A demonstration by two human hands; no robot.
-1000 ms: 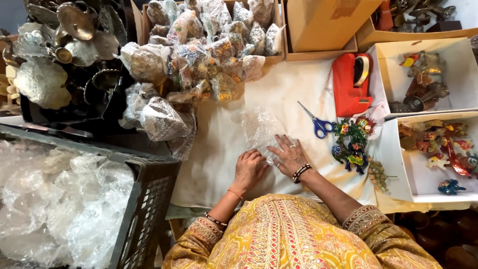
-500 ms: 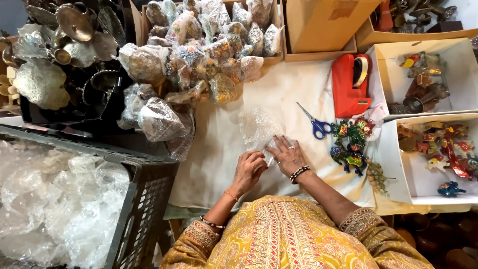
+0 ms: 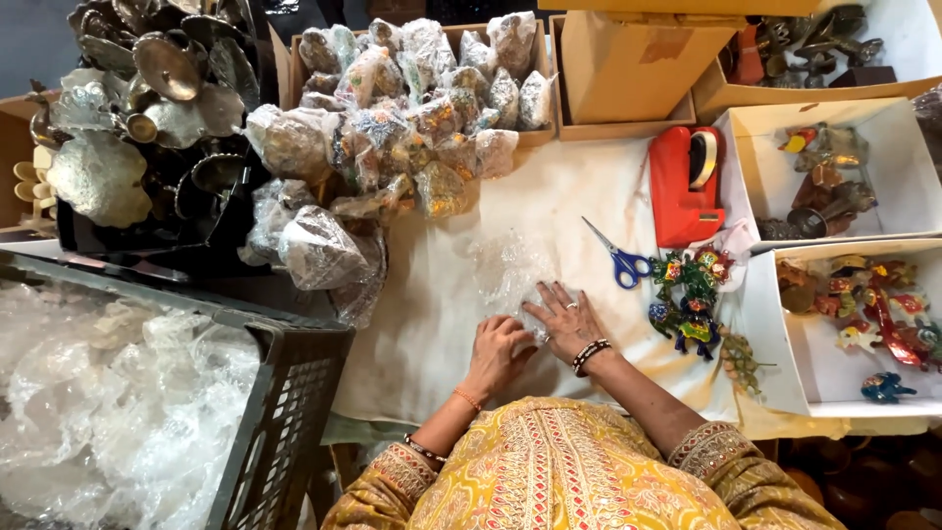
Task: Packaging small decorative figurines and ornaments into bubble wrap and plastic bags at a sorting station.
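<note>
A: Centre of the frame, both hands down on the white-covered worktop (image 3: pixel 442 324). The left hand (image 3: pixel 498 351) is curled, its grip pinched on the near edge of a clear bubble-wrap sheet (image 3: pixel 510 267).

B: And the right hand (image 3: pixel 567 319)?

A: Flat, fingers spread, grip open, pressing the sheet's lower right corner. What's under the wrap I can't tell.

B: How far along does it look?

A: Plenty done, I'd say: a heap of wrapped bundles (image 3: pixel 412 108) fills the upper centre. Plenty left too: bare painted figurines (image 3: pixel 687 294) stand right of the hands, near blue-handled scissors (image 3: pixel 620 257) and a red tape dispenser (image 3: pixel 683 186), with more in the white boxes (image 3: pixel 785 334) at the right.
</note>
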